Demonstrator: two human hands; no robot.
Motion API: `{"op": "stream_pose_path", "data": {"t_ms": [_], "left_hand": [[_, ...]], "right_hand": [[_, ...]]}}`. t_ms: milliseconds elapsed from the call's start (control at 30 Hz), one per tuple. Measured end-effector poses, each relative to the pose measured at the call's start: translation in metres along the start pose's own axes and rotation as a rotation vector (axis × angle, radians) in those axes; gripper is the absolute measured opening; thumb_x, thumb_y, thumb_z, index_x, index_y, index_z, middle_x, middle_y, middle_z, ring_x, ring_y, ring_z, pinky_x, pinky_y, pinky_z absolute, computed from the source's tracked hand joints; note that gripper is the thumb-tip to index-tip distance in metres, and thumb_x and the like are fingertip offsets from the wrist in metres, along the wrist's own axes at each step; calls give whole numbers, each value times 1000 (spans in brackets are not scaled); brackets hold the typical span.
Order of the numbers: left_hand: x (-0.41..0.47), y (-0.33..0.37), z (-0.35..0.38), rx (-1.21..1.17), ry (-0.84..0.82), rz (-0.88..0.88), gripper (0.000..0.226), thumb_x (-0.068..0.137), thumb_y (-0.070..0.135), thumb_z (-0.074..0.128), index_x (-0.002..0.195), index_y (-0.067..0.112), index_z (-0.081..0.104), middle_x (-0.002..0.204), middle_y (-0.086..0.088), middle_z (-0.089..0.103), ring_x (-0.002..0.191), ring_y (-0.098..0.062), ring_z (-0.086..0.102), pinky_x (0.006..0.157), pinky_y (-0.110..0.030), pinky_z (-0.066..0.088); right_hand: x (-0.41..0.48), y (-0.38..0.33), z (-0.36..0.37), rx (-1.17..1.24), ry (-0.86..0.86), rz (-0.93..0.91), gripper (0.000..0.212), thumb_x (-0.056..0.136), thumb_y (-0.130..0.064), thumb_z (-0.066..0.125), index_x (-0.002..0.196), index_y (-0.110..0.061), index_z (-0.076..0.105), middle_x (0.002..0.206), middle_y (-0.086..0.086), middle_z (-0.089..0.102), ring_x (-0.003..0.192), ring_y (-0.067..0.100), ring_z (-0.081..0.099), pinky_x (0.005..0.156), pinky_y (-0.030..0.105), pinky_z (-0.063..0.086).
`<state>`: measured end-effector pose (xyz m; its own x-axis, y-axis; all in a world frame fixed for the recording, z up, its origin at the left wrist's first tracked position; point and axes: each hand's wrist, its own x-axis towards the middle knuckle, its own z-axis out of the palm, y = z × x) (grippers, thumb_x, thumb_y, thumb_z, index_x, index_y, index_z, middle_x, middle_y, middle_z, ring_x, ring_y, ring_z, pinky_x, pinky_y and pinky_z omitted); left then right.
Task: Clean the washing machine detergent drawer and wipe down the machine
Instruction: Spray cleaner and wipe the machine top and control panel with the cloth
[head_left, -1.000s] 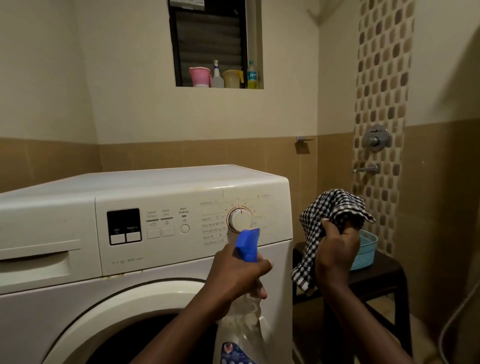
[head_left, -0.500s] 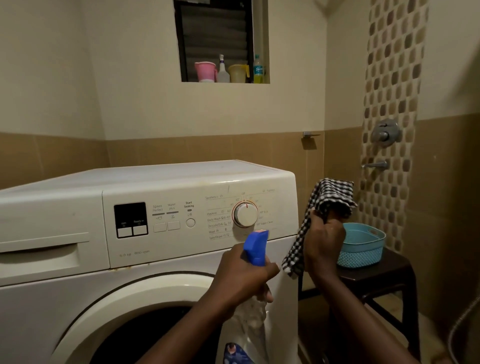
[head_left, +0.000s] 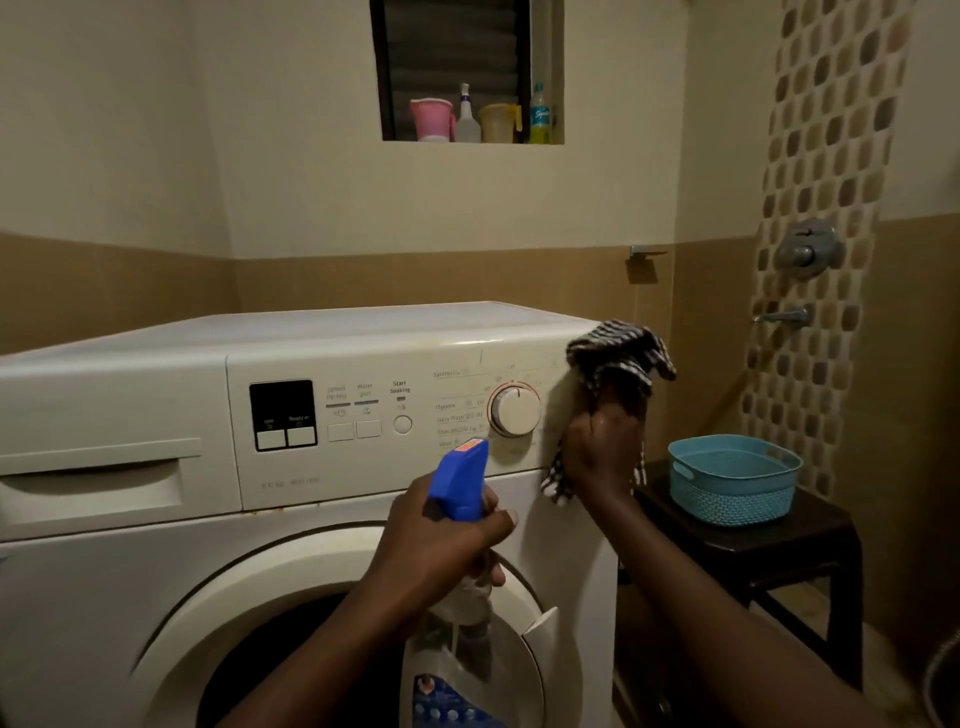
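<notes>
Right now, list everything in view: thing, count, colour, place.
washing machine: 1, white, front left
detergent drawer: 1, white, machine's upper left, closed
program dial: 1, white, control panel right
spray bottle: 1, blue head, clear body, in left grip
checked cloth: 1, black and white, at machine's top right corner, in right grip
basket: 1, teal, on stool
stool: 1, dark brown, right of machine
pink jug: 1, window ledge
yellow jug: 1, window ledge
ledge bottles: 2, one whitish, one yellow-green
shower fittings: grey, right wall
left hand: 1, centre
right hand: 1, right of dial
</notes>
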<state>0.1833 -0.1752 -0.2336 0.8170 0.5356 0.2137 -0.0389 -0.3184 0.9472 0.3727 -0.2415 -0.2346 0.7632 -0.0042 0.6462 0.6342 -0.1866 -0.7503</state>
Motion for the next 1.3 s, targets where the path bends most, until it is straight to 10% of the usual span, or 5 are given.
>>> {"op": "stream_pose_path", "data": {"t_ms": [200, 500, 767, 967, 1300], "left_hand": [[-1, -8, -3, -18, 42, -10, 24, 81, 9, 77, 93, -1, 59, 63, -9, 63, 53, -28, 68, 59, -34, 56], [7, -14, 9, -46, 52, -28, 19, 79, 6, 78, 91, 5, 63, 60, -7, 67, 52, -30, 67, 57, -34, 55], [4, -12, -3, -21, 37, -56, 21, 81, 7, 76, 94, 0, 62, 69, -16, 67, 55, -30, 70, 68, -42, 59], [6, -14, -6, -26, 64, -57, 24, 79, 9, 79, 95, 3, 62, 73, -18, 70, 55, -31, 70, 72, -50, 61], [-3, -19, -24, -50, 53, -93, 23, 81, 6, 77, 97, 1, 62, 67, -17, 66, 55, -31, 68, 66, -42, 59]], "right_hand": [[-55, 20, 5, 39, -105, 67, 58, 80, -40, 40, 115, 3, 58, 119, 23, 56, 112, 38, 50, 99, 46, 41], [-75, 54, -4, -245, -237, -468, 42, 68, -26, 47, 107, -14, 60, 113, 13, 57, 111, 27, 46, 96, 37, 46], [-11, 12, -3, -80, -108, -224, 20, 73, -18, 41, 75, -4, 56, 90, 17, 58, 97, 37, 52, 75, 29, 29], [7, 5, -10, -117, -272, -602, 40, 77, -19, 39, 105, -8, 64, 120, 20, 61, 129, 29, 38, 115, 52, 20], [19, 6, -5, 68, -36, -175, 23, 73, -27, 30, 68, -8, 42, 77, 16, 51, 72, 22, 42, 66, 28, 25]]}}
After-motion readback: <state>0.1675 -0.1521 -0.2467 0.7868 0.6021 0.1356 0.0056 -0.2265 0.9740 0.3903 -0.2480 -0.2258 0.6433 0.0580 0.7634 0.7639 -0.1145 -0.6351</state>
